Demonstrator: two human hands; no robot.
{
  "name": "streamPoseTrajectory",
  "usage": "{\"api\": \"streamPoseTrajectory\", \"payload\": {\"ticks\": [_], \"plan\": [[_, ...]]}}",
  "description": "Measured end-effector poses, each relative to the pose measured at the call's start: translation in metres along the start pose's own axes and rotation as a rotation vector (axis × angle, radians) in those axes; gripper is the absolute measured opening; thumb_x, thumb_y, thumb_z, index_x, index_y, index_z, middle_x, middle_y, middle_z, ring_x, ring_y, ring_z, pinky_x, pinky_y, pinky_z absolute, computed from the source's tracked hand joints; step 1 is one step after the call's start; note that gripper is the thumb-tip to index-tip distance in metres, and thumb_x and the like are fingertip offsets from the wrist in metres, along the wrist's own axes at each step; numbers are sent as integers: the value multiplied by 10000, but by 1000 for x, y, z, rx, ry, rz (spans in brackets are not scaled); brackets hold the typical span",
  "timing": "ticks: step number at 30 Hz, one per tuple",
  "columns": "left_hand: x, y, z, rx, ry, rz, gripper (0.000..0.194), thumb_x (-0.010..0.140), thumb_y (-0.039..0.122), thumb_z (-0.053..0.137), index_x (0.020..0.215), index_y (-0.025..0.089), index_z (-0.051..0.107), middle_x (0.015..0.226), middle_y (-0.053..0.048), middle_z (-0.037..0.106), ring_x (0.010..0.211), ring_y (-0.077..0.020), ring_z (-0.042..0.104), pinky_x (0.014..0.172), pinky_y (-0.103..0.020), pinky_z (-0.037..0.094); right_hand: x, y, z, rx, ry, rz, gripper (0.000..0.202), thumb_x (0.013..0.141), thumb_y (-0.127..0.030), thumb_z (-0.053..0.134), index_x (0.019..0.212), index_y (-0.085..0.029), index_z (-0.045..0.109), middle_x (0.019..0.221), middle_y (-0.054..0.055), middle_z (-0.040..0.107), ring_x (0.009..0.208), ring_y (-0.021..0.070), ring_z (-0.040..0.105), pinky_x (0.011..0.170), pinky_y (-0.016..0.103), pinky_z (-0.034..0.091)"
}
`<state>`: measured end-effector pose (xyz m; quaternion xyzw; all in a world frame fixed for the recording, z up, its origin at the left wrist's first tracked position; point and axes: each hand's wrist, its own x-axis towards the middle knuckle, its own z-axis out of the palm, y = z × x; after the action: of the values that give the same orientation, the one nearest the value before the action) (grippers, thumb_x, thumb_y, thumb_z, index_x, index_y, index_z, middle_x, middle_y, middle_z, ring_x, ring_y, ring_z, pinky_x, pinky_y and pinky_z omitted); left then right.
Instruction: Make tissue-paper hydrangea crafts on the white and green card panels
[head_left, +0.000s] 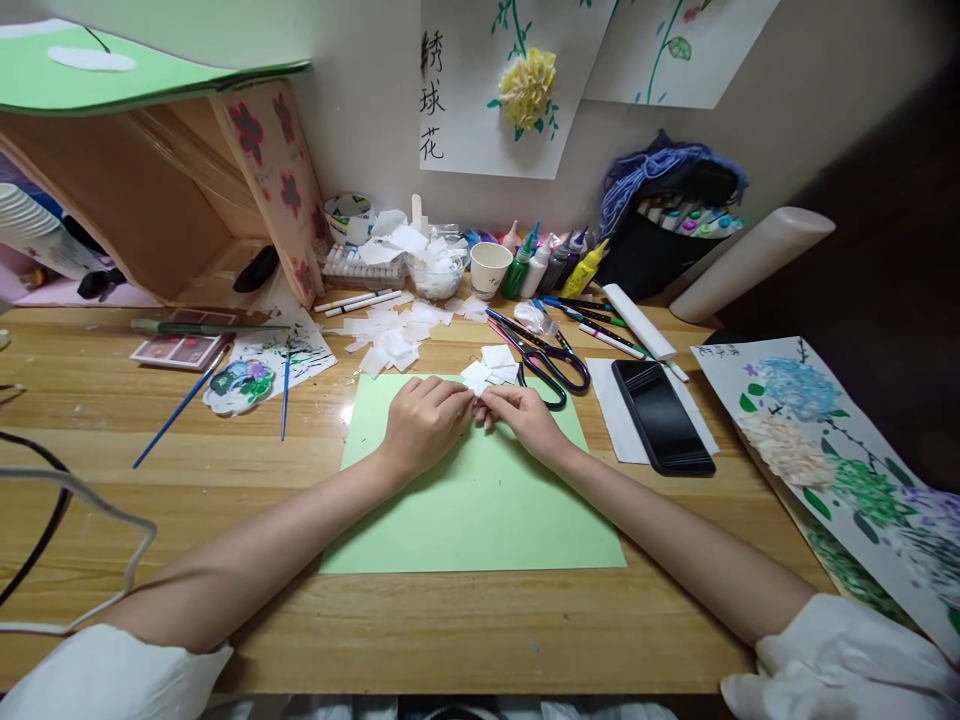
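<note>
My left hand (426,420) and my right hand (526,418) meet above the upper part of a light green sheet (480,510). Their fingertips are pinched together on a small piece of white paper (477,393), mostly hidden by the fingers. Just beyond lie a few cut white paper squares (498,362), overlapping one another at the sheet's top edge. Black-handled scissors (551,358) rest beside them to the right, with a handle loop over the green sheet.
Loose white paper scraps (394,335) lie behind the left hand. Paint bottles (536,268) and a paper cup (490,270) stand along the wall. A phone (661,415) lies at right, flower artwork (855,450) beyond it. Brushes (180,408) and a cardboard box (172,200) are left.
</note>
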<state>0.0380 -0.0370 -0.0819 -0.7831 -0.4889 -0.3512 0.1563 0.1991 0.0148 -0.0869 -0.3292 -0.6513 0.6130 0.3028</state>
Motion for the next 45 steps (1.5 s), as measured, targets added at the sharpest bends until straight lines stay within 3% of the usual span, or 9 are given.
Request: {"api": "streamPoseTrajectory", "payload": {"ticks": [17, 36, 45], "plan": [[2, -1, 1, -32, -9, -94, 122, 797, 218, 572, 700, 182, 638, 702, -4, 678, 627, -136, 569, 580, -268, 374, -2, -4, 1, -74, -23, -3, 232, 799, -343, 554, 669, -154, 592, 596, -10, 528, 557, 105, 472, 561, 237, 380], [0, 2, 0, -89, -4, -103, 88, 819, 246, 562, 810, 198, 635, 790, -22, 683, 710, -148, 583, 637, -279, 401, 0, 3, 0, 11, 126, -16, 213, 762, -356, 612, 712, -152, 640, 627, 3, 586, 506, 98, 506, 506, 237, 428], [0, 2, 0, -85, -12, -107, 105, 819, 265, 564, 824, 200, 646, 787, -20, 693, 708, -151, 593, 628, -285, 390, -2, 0, 1, -49, 130, -69, 217, 759, -362, 621, 699, -155, 644, 660, 22, 621, 526, 104, 497, 508, 238, 414]]}}
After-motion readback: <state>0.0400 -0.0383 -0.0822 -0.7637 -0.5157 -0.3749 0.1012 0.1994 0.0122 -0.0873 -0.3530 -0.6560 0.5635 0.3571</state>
